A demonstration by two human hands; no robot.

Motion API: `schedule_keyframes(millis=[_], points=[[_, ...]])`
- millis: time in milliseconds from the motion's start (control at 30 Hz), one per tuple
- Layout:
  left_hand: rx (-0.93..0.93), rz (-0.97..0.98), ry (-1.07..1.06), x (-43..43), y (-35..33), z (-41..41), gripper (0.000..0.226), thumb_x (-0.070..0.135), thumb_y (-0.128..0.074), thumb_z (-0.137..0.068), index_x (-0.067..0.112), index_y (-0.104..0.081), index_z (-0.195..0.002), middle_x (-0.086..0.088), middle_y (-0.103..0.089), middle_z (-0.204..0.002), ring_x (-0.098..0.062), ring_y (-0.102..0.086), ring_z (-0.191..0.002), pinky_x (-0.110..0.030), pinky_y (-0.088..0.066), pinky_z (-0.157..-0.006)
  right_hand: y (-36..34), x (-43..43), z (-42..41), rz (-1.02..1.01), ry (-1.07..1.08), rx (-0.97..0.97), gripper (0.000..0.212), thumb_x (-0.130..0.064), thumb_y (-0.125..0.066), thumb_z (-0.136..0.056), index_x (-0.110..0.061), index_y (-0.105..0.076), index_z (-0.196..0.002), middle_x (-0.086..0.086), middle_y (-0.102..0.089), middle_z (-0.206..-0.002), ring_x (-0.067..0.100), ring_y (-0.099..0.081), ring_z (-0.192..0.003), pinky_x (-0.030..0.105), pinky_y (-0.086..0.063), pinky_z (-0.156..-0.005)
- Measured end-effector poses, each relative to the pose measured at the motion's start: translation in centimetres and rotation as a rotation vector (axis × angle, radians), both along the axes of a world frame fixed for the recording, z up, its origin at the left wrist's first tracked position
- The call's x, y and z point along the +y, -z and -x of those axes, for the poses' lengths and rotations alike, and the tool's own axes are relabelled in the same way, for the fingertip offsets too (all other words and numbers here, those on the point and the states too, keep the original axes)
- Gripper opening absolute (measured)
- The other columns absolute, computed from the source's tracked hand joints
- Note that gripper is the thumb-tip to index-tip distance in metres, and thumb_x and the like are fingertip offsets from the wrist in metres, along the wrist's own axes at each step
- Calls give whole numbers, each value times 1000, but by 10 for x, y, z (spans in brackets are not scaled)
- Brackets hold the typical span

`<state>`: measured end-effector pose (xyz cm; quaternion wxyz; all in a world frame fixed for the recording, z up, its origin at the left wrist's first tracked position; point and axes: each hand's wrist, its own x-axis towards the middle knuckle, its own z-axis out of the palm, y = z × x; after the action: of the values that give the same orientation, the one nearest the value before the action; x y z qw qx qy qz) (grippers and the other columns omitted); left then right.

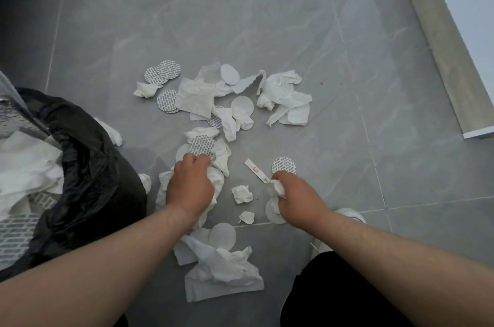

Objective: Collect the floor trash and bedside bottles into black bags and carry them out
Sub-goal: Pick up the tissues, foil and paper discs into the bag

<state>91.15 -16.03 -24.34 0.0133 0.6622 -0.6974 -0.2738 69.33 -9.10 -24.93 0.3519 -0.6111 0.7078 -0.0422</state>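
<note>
Starting far left with the black bag, mouth gaping, stuffed with white tissue and grey-printed discs. Moving on to the left hand, clenched round a crumpled tissue on the grey floor, with a printed disc just past the knuckles. Passing more tissues and discs strewn beyond. Reaching a white strip bearing a red mark, too small to read. Ending on the right hand, pinching a small tissue wad, beside a second disc; grey rows of print, illegible.
</note>
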Motion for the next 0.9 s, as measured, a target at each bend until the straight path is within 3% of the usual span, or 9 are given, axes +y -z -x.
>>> schedule_keyframes(millis=[133,233,333,467,600,733,900], points=[[-156,-116,34,-14,7,-3,65,5,-41,-87,25,-22,-146,-15,-9,-153,-38,-36,-124,-46,-40,-94,3,-2,6,-60,-16,69,31,-15,-52,-87,-14,-52,-118,12,-47,-117,36,-54,-99,38,-46,-80],[-208,-240,70,-23,15,-4,72,16,-45,-90,30,-7,-149,-12,6,-157,-40,-33,-129,-47,-39,-97,9,12,4,-160,-123,101,51,-14,-56,-83,-18,-41,-132,10,-35,-129,34,-52,-106,37,-47,-87],[-272,-273,155,-30,18,-2,73,25,-51,-90,29,-9,-149,-14,-10,-152,-38,-36,-125,-46,-41,-95,15,24,1,-227,-223,149,64,-16,-61,-80,-22,-33,-137,10,-32,-131,32,-51,-108,38,-48,-89],[-330,-179,218,-33,21,1,67,25,-58,-86,24,-22,-143,-15,-35,-132,-34,-43,-116,-44,-46,-89,17,20,2,-247,-184,198,52,-17,-63,-79,-18,-41,-126,9,-39,-121,30,-53,-101,35,-47,-79],[-337,-183,213,-41,24,2,80,24,-57,-87,18,-7,-148,-15,-34,-136,-35,-42,-118,-45,-46,-90,19,14,1,-231,-70,173,27,-22,-61,-81,-12,-49,-104,8,-44,-113,28,-53,-90,31,-40,-72],[-287,-169,142,-50,20,4,58,16,-59,-82,21,-34,-134,-14,-32,-126,-34,-44,-110,-43,-47,-84,21,12,-1,-217,-17,133,21,-24,-63,-79,-16,-50,-93,3,-49,-102,26,-54,-90,32,-40,-72],[-275,-161,167,-52,18,6,45,17,-60,-81,15,-40,-121,-11,-46,-120,-33,-47,-110,-42,-46,-80,12,2,-7,-192,156,23,18,-27,-64,-78,-19,-50,-86,-4,-53,-79,22,-52,-77,29,-37,-62]])
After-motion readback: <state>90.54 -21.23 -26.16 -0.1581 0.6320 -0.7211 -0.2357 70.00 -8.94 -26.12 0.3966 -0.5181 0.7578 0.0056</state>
